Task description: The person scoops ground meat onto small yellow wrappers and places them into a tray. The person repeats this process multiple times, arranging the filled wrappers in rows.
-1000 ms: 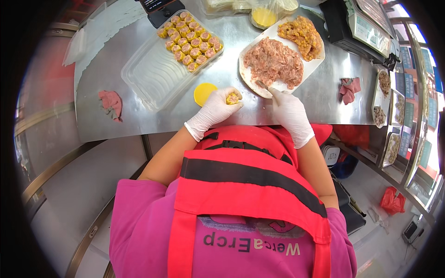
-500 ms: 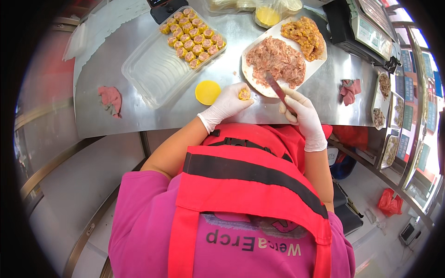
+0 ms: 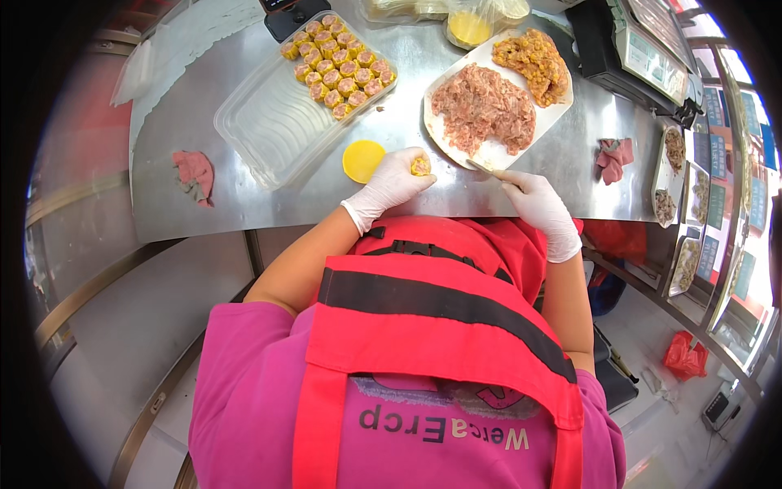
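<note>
Head view, left hand: my left hand (image 3: 389, 184) is cupping a half-formed dumpling (image 3: 420, 166), fingers curled narrow around it, just off the near edge of the white board (image 3: 497, 155).
Head view, right hand: my right hand (image 3: 538, 205) is gripping a thin spatula (image 3: 485, 168), fingers closed around its handle, the blade tip lying at the board's near edge.
Filling: the pink minced meat (image 3: 482, 108) is sitting heaped on the board, with a yellow-flecked mix (image 3: 533, 61) beside it at the far end.
Risk, squeeze: I am judging that clenching too hard is going to split the wrapper and push filling out of the top.
Risk, drop: the dumpling is hanging near the tabletop (image 3: 244, 187) edge, so a slack grip could send it to the floor.
Risk, spatula: an overloaded blade could be smearing meat onto my glove.
Wrappers: the yellow wrapper stack (image 3: 363, 160) is lying just beside my left hand, easy to knock.
Tray: the clear tray (image 3: 269, 122) is holding finished dumplings (image 3: 338, 69) at its far end.
</note>
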{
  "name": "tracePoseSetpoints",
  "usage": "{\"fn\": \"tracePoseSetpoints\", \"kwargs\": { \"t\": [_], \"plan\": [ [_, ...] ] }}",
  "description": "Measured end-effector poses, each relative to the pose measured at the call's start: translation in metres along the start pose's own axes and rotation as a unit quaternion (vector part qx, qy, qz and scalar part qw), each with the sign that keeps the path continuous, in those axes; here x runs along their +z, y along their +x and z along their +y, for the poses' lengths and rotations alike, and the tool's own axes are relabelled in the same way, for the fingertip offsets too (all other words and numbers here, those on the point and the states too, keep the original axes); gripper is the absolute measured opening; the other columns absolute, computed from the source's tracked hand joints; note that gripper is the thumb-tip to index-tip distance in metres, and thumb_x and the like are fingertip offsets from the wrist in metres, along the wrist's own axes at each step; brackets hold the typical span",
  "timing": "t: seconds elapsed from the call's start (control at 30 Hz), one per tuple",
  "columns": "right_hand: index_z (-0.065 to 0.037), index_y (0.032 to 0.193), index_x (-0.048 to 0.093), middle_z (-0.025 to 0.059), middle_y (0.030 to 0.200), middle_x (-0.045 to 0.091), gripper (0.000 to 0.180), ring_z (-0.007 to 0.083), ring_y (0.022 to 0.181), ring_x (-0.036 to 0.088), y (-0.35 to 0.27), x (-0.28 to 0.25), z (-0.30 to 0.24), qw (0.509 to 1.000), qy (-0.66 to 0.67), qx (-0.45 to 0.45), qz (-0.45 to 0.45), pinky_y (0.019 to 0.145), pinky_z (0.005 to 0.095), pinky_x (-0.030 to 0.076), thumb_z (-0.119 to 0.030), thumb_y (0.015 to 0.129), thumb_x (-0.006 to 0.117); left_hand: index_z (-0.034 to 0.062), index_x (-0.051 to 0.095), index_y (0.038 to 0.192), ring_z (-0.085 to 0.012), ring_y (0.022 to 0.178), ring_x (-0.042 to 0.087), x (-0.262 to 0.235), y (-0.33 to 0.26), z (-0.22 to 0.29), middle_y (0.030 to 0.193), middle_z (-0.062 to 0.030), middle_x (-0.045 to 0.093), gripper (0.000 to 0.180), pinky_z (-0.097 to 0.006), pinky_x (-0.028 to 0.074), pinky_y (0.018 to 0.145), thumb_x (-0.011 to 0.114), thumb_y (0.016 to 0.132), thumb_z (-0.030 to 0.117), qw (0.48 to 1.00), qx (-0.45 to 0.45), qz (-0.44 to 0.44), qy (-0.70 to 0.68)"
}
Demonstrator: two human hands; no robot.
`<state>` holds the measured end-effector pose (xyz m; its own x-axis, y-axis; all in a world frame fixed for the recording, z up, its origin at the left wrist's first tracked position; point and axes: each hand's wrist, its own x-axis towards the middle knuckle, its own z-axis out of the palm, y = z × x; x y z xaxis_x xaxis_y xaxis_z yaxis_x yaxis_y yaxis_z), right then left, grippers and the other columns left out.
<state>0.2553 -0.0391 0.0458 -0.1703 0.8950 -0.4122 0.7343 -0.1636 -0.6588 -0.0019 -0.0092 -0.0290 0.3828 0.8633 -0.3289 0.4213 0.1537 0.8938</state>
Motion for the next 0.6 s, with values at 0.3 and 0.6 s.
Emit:
{"fn": "tracePoseSetpoints", "kwargs": {
  "t": [0.3, 0.6],
  "plan": [
    [-0.004, 0.12, 0.06, 0.0271, 0.094, 0.063, 0.034, 0.0404, 0.091, 0.062, 0.019, 0.042, -0.026, 0.993, -0.099, 0.014, 0.057, 0.081, 0.0465, 0.049, -0.013, 0.089, 0.047, 0.0001, 0.06, 0.089, -0.0365, 0.075, 0.062, 0.004, 0.009, 0.003, 0.079, -0.0219, 0.063, 0.029, -0.039, 0.05, 0.068, 0.07, 0.073, 0.023, 0.999, 0.005, -0.004, 0.046],
    [-0.001, 0.129, 0.053, 0.004, 0.072, 0.057, 0.037, 0.0063, 0.049, 0.04, 0.002, 0.027, -0.037, 0.87, 0.466, 0.124, -0.101, 0.045, 0.0194, 0.032, -0.01, 0.094, 0.046, -0.0006, 0.062, 0.104, -0.0172, 0.075, 0.063, 0.006, 0.012, 0.0, 0.085, -0.012, 0.067, 0.031, -0.031, 0.05, 0.069, 0.067, 0.077, 0.015, 0.995, 0.0, 0.013, -0.102]
  ]
}}
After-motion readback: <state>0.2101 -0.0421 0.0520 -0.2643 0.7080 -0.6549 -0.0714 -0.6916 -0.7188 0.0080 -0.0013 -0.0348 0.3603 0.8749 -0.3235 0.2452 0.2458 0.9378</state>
